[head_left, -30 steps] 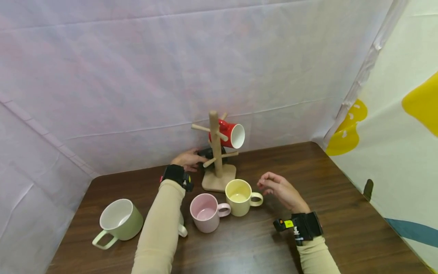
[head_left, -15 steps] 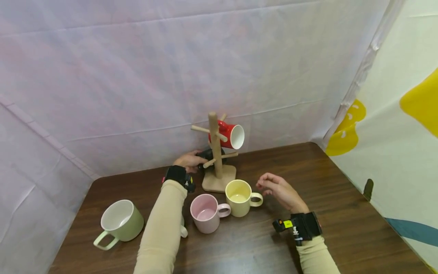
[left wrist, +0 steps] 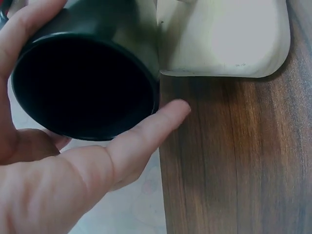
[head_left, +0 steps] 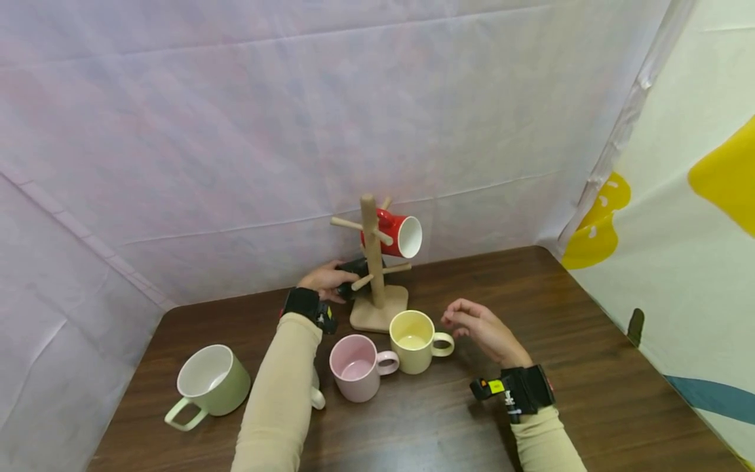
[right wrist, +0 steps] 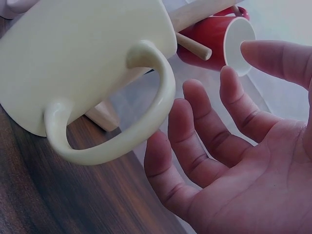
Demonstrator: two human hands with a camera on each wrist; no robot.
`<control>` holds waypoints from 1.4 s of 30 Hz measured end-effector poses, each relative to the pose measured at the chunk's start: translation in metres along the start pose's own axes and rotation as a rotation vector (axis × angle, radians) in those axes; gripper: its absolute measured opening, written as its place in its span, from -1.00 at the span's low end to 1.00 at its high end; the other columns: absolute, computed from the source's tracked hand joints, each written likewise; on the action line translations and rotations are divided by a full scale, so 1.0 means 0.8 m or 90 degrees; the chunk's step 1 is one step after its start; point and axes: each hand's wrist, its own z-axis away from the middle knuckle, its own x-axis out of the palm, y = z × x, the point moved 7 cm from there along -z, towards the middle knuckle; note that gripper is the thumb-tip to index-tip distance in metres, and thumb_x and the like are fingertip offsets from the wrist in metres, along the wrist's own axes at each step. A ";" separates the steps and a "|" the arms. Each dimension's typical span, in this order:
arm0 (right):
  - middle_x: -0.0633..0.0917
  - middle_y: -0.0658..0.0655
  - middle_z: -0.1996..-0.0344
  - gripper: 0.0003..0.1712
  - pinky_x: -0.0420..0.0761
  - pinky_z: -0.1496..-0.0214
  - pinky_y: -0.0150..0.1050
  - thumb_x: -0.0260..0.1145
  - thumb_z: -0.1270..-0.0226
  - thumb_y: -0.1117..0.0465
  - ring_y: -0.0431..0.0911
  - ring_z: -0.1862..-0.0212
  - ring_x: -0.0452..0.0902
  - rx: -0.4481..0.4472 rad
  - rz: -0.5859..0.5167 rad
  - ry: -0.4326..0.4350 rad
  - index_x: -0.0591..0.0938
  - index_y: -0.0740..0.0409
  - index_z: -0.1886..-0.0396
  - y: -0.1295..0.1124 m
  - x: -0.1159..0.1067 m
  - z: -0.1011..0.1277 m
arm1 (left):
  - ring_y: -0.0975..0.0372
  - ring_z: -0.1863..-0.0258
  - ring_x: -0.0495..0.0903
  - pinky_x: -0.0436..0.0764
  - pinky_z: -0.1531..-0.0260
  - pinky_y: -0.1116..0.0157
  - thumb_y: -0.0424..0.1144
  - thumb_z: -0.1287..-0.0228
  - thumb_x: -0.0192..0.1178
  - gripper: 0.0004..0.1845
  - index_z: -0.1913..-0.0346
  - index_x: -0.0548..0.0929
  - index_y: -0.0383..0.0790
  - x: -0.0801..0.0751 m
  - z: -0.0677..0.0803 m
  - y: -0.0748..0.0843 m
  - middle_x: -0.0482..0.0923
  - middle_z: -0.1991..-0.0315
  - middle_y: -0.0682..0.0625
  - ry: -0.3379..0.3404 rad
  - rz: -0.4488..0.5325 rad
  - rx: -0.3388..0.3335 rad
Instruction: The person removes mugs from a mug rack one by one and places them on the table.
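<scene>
At the back of the table, my left hand (head_left: 323, 278) grips a black mug (left wrist: 105, 29) by its sides, thumb on one side and fingers on the other. The mug's dark mouth faces the left wrist camera; in the head view the wooden mug tree (head_left: 377, 295) partly hides it. A red mug (head_left: 401, 236) hangs on an upper peg of the tree. My right hand (head_left: 486, 331) holds nothing, its fingers loosely curled, just right of the yellow mug (head_left: 413, 357). In the right wrist view, the fingertips are close beside that mug's handle (right wrist: 168, 92).
A pink mug (head_left: 356, 383) stands left of the yellow one. The left forearm covers most of another mug, whose pale handle (head_left: 318, 398) shows. Farther left is a green mug (head_left: 221, 390). A cloth wall (head_left: 265, 164) rises behind the table (head_left: 590, 367).
My left hand has shifted slightly, and the black mug has moved a little left and down behind the mug tree. My right hand stays almost still.
</scene>
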 end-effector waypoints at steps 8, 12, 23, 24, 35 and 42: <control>0.63 0.10 0.23 -0.89 0.56 0.13 -0.23 0.17 -0.47 0.23 -0.05 0.13 0.56 -0.003 -0.003 -0.005 0.52 0.19 0.22 0.001 0.001 0.001 | -0.20 -0.29 0.36 0.45 -0.14 -0.26 -0.33 -0.29 0.18 -0.17 -0.52 -0.03 -0.21 0.001 0.004 -0.001 0.07 -0.45 -0.34 0.000 0.040 0.000; 0.63 0.12 0.22 -0.87 0.57 0.14 -0.24 0.19 -0.47 0.21 -0.06 0.14 0.57 -0.004 -0.007 -0.010 0.52 0.20 0.21 -0.001 0.000 0.001 | -0.22 -0.34 0.30 0.48 -0.15 -0.20 -0.31 -0.24 0.23 -0.02 -0.58 -0.17 -0.16 -0.003 0.006 0.000 -0.03 -0.51 -0.33 0.023 0.034 -0.007; 0.63 0.12 0.21 -0.85 0.57 0.11 -0.22 0.18 -0.48 0.20 -0.04 0.13 0.57 -0.006 0.003 -0.010 0.51 0.22 0.19 -0.003 0.000 0.003 | -0.16 -0.30 0.37 0.54 -0.08 -0.17 -0.26 -0.15 0.34 0.01 -0.58 -0.03 -0.18 -0.007 0.015 0.007 0.11 -0.47 -0.29 0.056 -0.001 -0.003; 0.63 0.13 0.21 -0.85 0.57 0.11 -0.22 0.18 -0.48 0.20 -0.04 0.13 0.57 -0.007 0.003 -0.010 0.51 0.22 0.19 -0.003 0.000 0.003 | -0.16 -0.29 0.38 0.55 -0.08 -0.17 -0.25 -0.14 0.34 0.00 -0.57 0.00 -0.18 -0.007 0.016 0.007 0.11 -0.47 -0.28 0.058 0.000 -0.002; 0.63 0.13 0.21 -0.86 0.56 0.12 -0.23 0.18 -0.48 0.19 -0.04 0.13 0.57 -0.011 -0.001 -0.013 0.51 0.19 0.20 -0.005 0.001 0.004 | -0.15 -0.22 0.47 0.58 -0.06 -0.13 -0.19 -0.11 0.40 -0.16 -0.44 0.25 -0.25 -0.006 0.020 0.012 0.26 -0.38 -0.27 0.089 -0.020 0.006; 0.62 0.18 0.20 -0.86 0.56 0.13 -0.23 0.18 -0.48 0.19 -0.01 0.12 0.57 -0.010 -0.001 -0.009 0.51 0.19 0.21 -0.005 0.001 0.005 | -0.14 -0.23 0.47 0.60 -0.04 -0.09 -0.18 -0.11 0.41 -0.20 -0.37 0.29 -0.30 -0.006 0.021 0.014 0.24 -0.40 -0.24 0.102 -0.029 0.004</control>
